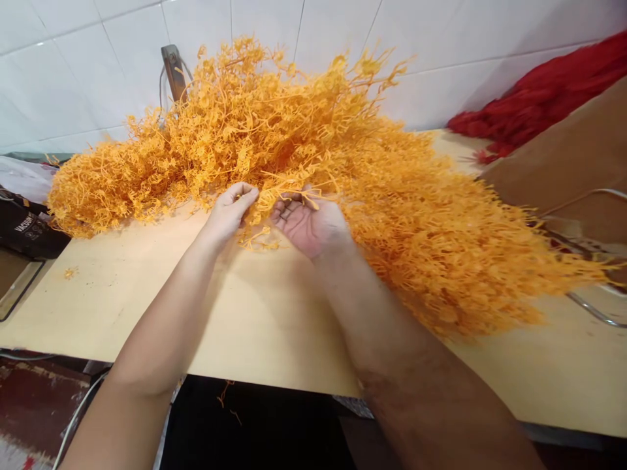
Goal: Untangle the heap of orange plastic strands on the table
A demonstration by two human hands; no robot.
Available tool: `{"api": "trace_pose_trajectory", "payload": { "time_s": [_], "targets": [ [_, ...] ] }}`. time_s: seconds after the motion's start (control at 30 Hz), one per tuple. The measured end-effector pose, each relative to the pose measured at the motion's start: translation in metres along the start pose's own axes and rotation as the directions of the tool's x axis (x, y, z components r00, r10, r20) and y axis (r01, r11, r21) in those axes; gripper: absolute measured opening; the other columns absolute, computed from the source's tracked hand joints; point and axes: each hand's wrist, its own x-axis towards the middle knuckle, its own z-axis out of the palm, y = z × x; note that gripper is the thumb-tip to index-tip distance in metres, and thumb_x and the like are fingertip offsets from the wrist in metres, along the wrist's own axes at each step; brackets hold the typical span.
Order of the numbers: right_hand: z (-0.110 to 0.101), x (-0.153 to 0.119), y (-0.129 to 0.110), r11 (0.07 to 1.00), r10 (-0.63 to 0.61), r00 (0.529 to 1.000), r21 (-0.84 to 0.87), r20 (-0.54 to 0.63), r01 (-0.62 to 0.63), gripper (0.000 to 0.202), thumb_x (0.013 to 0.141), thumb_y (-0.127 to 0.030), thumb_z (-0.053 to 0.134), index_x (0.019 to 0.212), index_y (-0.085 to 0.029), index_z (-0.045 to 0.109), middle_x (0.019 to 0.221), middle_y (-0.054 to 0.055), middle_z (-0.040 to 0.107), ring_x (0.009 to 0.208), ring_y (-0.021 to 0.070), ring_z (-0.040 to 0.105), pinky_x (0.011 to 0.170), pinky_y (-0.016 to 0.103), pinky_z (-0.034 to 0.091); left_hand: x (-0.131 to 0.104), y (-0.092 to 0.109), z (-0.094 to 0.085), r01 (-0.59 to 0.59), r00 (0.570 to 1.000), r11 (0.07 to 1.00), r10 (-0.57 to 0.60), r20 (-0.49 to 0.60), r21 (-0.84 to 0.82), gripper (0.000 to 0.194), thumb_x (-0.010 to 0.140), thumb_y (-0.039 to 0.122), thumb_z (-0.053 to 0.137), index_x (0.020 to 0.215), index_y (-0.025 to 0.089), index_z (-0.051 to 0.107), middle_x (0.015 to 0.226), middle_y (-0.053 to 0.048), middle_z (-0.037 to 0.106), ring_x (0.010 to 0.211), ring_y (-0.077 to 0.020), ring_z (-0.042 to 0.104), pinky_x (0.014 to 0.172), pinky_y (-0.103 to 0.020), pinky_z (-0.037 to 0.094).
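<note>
A large heap of orange, thin-stemmed artificial-looking sprigs (274,124) spreads across the pale tabletop (235,320). At the heap's front edge, my left hand (232,207) pinches a small orange sprig (267,198) between thumb and forefinger. My right hand (313,225) is just to the right, its palm turned inward and fingers curled in at the same sprig. Strands cross over its thumb and hide part of its grip. Loose orange bits (262,243) hang or lie just below, between the two hands.
A red fluffy pile (543,98) lies at the back right beside a brown cardboard piece (568,163). A dark upright post (174,75) stands behind the heap. At the left is a black bag marked VACUUM (29,225). White tiles (421,39) line the wall.
</note>
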Motion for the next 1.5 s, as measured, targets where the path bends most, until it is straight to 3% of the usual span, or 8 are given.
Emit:
{"api": "trace_pose_trajectory", "payload": {
  "time_s": [0.2,0.4,0.57,0.67,0.83,0.97,1.27,1.5],
  "targets": [
    [0.006,-0.015,-0.003,0.992,-0.011,0.982,-0.12,0.186,0.034,0.011,0.069,-0.017,0.071,0.073,-0.019,0.06,0.075,-0.001,0.064,0.07,0.0088,0.059,0.064,0.023,0.05,0.003,-0.004,0.004,0.05,0.993,0.999,-0.05,-0.107,-0.007,0.023,0.089,0.026,0.043,0.068,0.018,0.037,0.055,0.006,0.03,0.047,-0.0049,0.029,0.046,-0.019,0.024],
    [0.002,-0.014,-0.003,0.973,-0.014,0.986,-0.225,0.166,0.051,0.016,0.062,-0.015,0.075,0.075,-0.019,0.065,0.066,-0.004,0.06,0.06,0.0067,0.054,0.056,0.02,0.045,0.001,-0.006,-0.003,0.033,0.994,0.995,-0.043,0.105,0.096,0.024,0.086,0.024,0.048,0.064,0.017,0.041,0.053,0.006,0.032,0.048,-0.0058,0.028,0.05,-0.021,0.024],
    [0.0,-0.012,0.001,0.954,-0.045,0.982,-0.282,0.182,0.096,0.019,0.061,-0.021,0.078,0.073,-0.019,0.063,0.061,-0.004,0.057,0.057,0.0069,0.052,0.054,0.021,0.044,0.008,-0.012,-0.006,-0.136,0.977,0.966,0.167,-0.133,0.219,0.019,0.074,0.021,0.063,0.068,0.015,0.046,0.064,0.005,0.044,0.063,-0.0063,0.039,0.066,-0.02,0.033],
    [0.004,-0.013,0.003,0.916,-0.107,0.977,-0.363,0.182,0.168,0.025,0.058,-0.026,0.08,0.067,-0.018,0.058,0.06,-0.004,0.054,0.056,0.0063,0.049,0.053,0.02,0.042,0.011,-0.014,-0.005,-0.208,0.952,0.924,0.266,-0.151,0.32,0.021,0.075,0.022,0.062,0.063,0.015,0.045,0.064,0.004,0.046,0.065,-0.0066,0.041,0.067,-0.02,0.033],
    [0.004,-0.009,0.008,0.771,-0.264,0.924,-0.514,0.277,0.375,0.03,0.058,-0.033,0.079,0.064,-0.017,0.054,0.063,-0.003,0.053,0.058,0.0073,0.048,0.056,0.024,0.041,0.002,-0.005,0.001,-0.077,0.997,0.975,0.073,0.025,0.209,0.038,0.091,0.04,0.036,0.062,0.016,0.042,0.056,0.003,0.046,0.049,-0.0052,0.04,0.051,-0.021,0.03],
    [-0.002,-0.005,0.01,0.586,-0.352,0.865,-0.637,0.358,0.501,0.028,0.058,-0.033,0.078,0.064,-0.016,0.056,0.07,0.0,0.051,0.065,0.0098,0.049,0.062,0.027,0.043,-0.003,0.0,0.002,-0.024,0.998,0.986,0.014,0.061,0.165,0.026,0.081,0.034,0.059,0.069,0.014,0.048,0.055,0.005,0.047,0.048,-0.0026,0.041,0.048,-0.017,0.03],
    [-0.009,-0.004,0.007,0.709,-0.227,0.896,-0.565,0.383,0.421,0.045,0.059,-0.043,0.077,0.089,-0.022,0.051,0.099,0.004,0.055,0.091,0.0156,0.055,0.075,0.03,0.05,0.001,-0.005,-0.017,0.105,0.985,0.972,-0.072,0.159,-0.211,0.016,0.077,0.025,0.06,0.071,0.014,0.05,0.061,0.004,0.056,0.045,-0.0006,0.041,0.044,-0.014,0.028],
    [-0.003,-0.005,0.016,0.649,-0.16,0.897,-0.64,0.413,0.411,0.04,0.061,-0.038,0.075,0.082,-0.019,0.047,0.082,0.001,0.053,0.073,0.0123,0.053,0.064,0.027,0.045,0.001,-0.006,-0.008,0.078,0.987,0.995,-0.069,0.143,-0.058,0.018,0.072,0.026,0.066,0.068,0.013,0.055,0.049,0.006,0.045,0.042,-0.0014,0.033,0.044,-0.018,0.023]
  ]
}}
